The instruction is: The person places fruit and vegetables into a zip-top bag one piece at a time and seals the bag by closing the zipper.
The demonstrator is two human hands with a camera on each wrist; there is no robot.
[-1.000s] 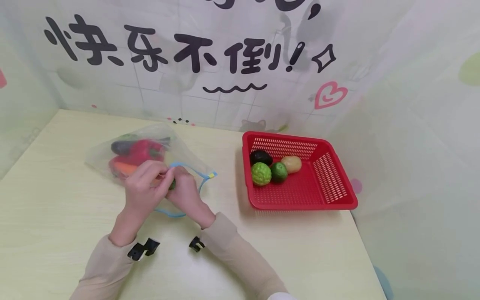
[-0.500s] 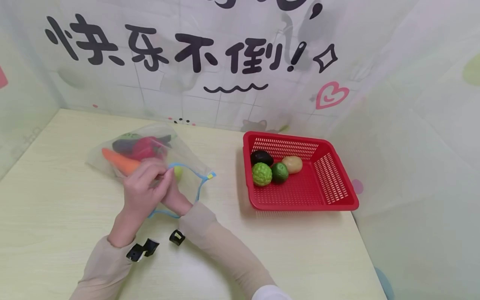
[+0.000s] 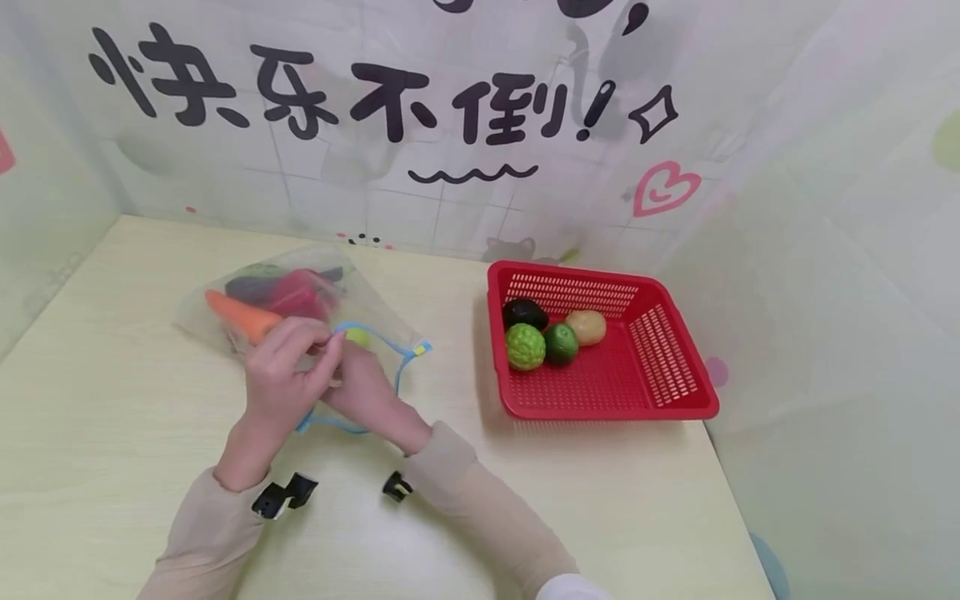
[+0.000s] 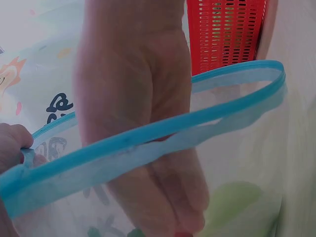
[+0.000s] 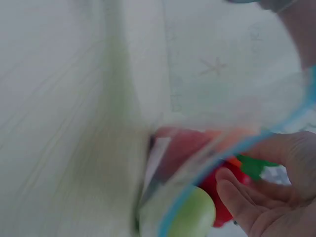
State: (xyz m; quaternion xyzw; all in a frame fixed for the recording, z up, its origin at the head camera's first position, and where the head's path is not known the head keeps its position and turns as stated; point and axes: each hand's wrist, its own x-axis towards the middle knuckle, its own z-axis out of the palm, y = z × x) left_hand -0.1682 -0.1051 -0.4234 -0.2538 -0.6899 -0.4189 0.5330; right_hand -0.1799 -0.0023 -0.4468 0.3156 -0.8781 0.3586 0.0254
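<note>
The pale worktop (image 3: 637, 508), faintly wood-grained, runs back to a light wall (image 3: 465, 196) lettered with bold black characters (image 3: 392, 100) above a wavy line (image 3: 474, 175) and a pink heart (image 3: 664, 192); pale sheeting (image 3: 840, 308) closes the right side. On the left half lies the clear bag (image 3: 375, 300), its blue rim (image 3: 397, 377) gaping, a carrot (image 3: 240, 315) and red pepper (image 3: 306, 293) showing through. The left hand (image 3: 285, 375) pinches the rim; the right hand (image 3: 367, 393), close beside it, dips inside with fingers extended near the pepper, whether touching I cannot tell. A red basket (image 3: 600, 412) holding four pieces of produce stands near the right edge.
</note>
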